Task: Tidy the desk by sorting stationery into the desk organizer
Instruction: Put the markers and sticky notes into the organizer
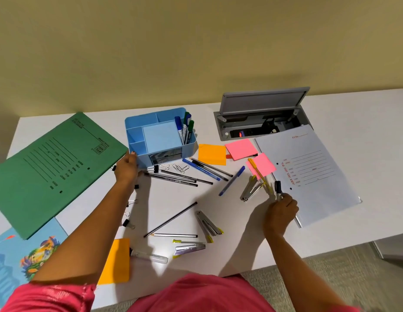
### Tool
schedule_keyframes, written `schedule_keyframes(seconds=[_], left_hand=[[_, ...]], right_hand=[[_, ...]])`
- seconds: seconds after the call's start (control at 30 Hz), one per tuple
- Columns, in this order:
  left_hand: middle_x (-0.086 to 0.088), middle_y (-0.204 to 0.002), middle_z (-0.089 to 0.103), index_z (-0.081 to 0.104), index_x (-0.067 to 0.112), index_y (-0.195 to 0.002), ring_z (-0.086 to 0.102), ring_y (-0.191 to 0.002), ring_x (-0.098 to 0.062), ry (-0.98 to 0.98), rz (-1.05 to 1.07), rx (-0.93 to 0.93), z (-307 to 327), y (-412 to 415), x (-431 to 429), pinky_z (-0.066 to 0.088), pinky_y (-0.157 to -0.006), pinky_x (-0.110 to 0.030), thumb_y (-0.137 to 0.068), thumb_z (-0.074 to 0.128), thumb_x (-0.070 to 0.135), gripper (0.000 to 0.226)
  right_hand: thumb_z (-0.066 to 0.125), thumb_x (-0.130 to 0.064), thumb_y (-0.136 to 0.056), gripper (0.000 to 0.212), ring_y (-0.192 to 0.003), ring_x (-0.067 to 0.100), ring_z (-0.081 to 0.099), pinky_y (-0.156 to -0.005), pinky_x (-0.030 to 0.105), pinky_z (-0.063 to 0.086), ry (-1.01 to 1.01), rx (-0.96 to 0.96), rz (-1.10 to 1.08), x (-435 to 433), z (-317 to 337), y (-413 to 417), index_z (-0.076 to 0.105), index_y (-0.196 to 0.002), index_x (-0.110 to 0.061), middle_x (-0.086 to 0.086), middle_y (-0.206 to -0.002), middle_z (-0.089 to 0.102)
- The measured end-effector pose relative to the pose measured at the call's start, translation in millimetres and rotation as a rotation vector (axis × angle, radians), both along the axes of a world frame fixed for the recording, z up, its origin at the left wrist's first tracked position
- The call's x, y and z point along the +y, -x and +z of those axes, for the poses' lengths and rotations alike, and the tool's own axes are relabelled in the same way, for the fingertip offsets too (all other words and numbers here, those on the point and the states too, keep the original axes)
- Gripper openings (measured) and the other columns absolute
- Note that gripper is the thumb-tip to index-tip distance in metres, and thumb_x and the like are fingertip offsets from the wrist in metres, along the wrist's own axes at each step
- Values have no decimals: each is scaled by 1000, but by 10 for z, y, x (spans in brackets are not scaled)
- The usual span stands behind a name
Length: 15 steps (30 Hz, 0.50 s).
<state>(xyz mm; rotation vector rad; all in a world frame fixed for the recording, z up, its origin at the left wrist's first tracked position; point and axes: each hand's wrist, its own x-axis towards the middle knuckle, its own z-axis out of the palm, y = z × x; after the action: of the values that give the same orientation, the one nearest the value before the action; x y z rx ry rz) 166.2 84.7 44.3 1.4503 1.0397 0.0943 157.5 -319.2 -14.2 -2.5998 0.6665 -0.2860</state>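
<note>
A light blue desk organizer [137,140] stands at the back middle of the white desk [241,221], with three markers [186,129] upright in its right compartment. My left hand [126,168] grips the organizer's front left corner. My right hand [282,209] is closed on a black-capped marker [278,189] beside the white file folder [308,172]. Loose pens and pencils [187,176] lie in front of the organizer. Staplers [208,224] and a yellow pen [258,173] are scattered nearby.
A green folder [49,170] lies at left over a colourful sheet [22,257]. Orange sticky pads [211,154], pink ones [241,148], paper clips [180,168] and binder clips [127,222] are scattered about. An open grey cable box [263,118] sits in the desk at the back right.
</note>
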Motion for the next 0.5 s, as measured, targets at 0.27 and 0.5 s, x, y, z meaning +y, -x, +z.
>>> schedule_keyframes(seconds=[0.27,0.5], left_hand=[[-12,-115,55,54,7,-120,58,-105,-32,11,4,13,60,19,-15,52,-91,-49,-100,39,26,31],[-10,-92,61,54,24,-76,60,-78,-25,-37,-32,8,-8,196,-59,53,-85,-57,-100,39,30,29]], right_hand=[[46,3,-92,33,-96,18,47,-78,29,50,-230,-357,328,806,638,-287,47,-125,-4,15,-107,46],[50,-3,-94,25,-93,1,49,-79,15,47,-506,-500,571,1791,1032,-535,48,-119,1,9,-107,47]])
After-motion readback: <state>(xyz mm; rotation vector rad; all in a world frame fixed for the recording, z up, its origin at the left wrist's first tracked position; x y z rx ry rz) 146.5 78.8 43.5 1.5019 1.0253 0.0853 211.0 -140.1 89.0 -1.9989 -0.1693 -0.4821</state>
